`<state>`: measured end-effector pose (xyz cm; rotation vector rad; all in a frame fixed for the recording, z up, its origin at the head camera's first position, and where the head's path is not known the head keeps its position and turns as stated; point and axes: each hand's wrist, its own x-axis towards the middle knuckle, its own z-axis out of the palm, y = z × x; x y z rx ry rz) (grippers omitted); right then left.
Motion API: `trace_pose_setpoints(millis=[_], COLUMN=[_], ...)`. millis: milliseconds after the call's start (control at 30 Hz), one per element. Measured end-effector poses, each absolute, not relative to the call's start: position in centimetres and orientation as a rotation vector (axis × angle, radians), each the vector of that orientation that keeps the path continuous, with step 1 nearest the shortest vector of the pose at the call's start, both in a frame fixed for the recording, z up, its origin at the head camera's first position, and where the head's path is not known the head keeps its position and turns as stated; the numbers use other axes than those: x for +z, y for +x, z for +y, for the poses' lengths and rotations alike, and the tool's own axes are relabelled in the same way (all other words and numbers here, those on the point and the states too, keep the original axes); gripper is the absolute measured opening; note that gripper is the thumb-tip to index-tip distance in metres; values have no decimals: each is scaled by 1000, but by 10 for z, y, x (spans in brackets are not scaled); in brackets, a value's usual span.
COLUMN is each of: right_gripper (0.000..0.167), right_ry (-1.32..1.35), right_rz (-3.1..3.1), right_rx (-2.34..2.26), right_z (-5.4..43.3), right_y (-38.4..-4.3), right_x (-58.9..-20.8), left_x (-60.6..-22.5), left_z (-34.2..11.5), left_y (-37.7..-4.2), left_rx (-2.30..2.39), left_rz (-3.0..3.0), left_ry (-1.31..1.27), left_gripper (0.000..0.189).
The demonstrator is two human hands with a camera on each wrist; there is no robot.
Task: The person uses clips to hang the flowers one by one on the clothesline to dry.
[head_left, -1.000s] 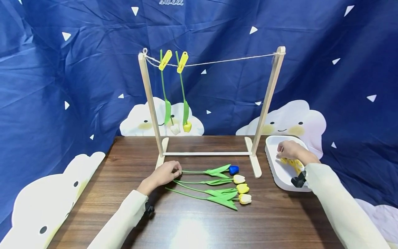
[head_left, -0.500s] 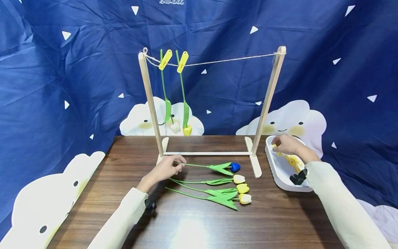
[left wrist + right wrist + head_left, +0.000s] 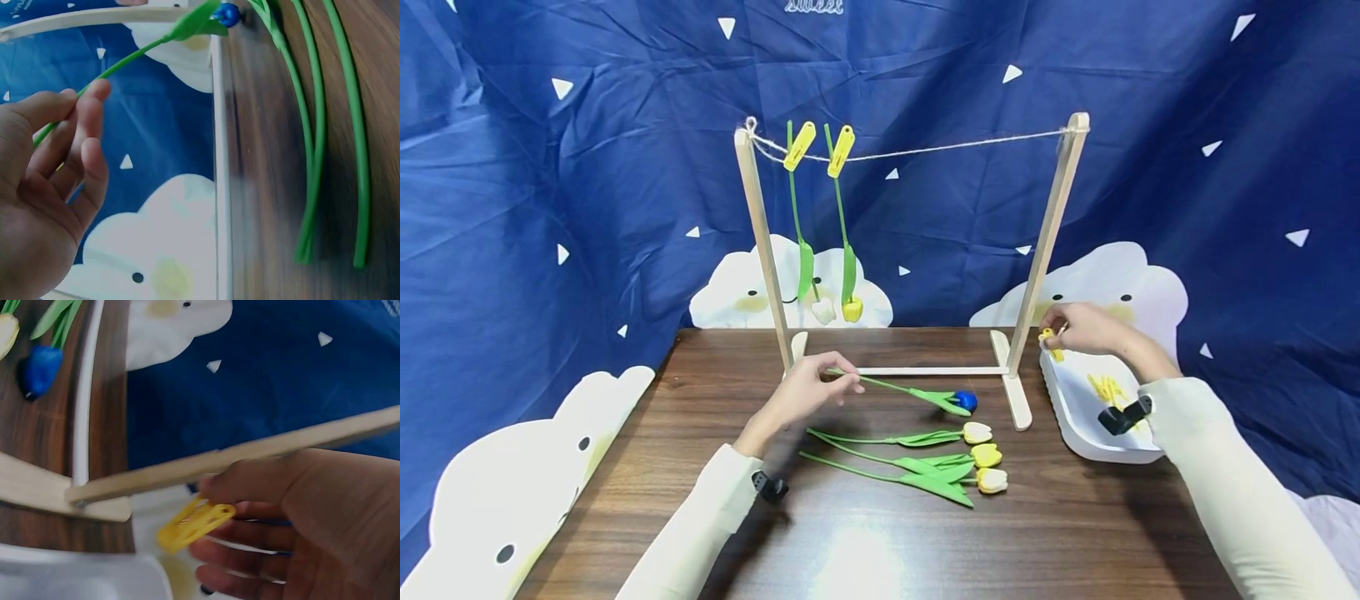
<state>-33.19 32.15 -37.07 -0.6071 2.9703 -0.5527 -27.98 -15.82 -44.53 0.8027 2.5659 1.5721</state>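
The stem of a blue tulip (image 3: 964, 402) is pinched between thumb and fingers of my left hand (image 3: 814, 387), the stem end raised and the bloom low near the table. In the left wrist view its green stem (image 3: 128, 59) crosses the fingertips. My right hand (image 3: 1084, 327) pinches a yellow clothespin (image 3: 195, 525) above the rim of the white tray (image 3: 1063, 421). More yellow clothespins (image 3: 1108, 390) lie inside that tray. Two tulips, one white (image 3: 823, 312) and one yellow (image 3: 852, 310), hang bloom-down from the string (image 3: 955, 147), each under a yellow clothespin.
A wooden rack with two posts (image 3: 1049, 242) and a white crossbar (image 3: 925, 371) stands at the table's back. Several tulips (image 3: 928, 467) with white and yellow blooms lie on the brown table (image 3: 715, 500). Behind hangs a blue cloth (image 3: 625, 167) with clouds.
My left hand has lifted the blue tulip's stem end up from the table. My right hand has taken a yellow clothespin and moved back and left to the tray's far corner.
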Motion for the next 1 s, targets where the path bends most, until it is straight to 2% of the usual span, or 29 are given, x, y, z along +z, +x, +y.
trace_pose_setpoints(millis=[300, 700, 800, 1000], right_gripper=[25, 19, 21, 11], right_ry=[-645, -768, -790, -851], right_rz=[2864, 2776, 2783, 2827], right_rx=[-521, -601, -590, -544], right_z=[299, 273, 262, 242], right_y=[-315, -308, -306, -298], right_x=[-353, -343, -338, -330], left_x=[-433, -415, -410, -397], left_z=[-142, -113, -107, -97], left_y=[-281, -288, -290, -291], left_rx=[1914, 2121, 2181, 2269], left_rz=[2352, 2297, 2221, 2158], left_ry=[779, 917, 969, 1014], left_gripper=[12, 20, 18, 11])
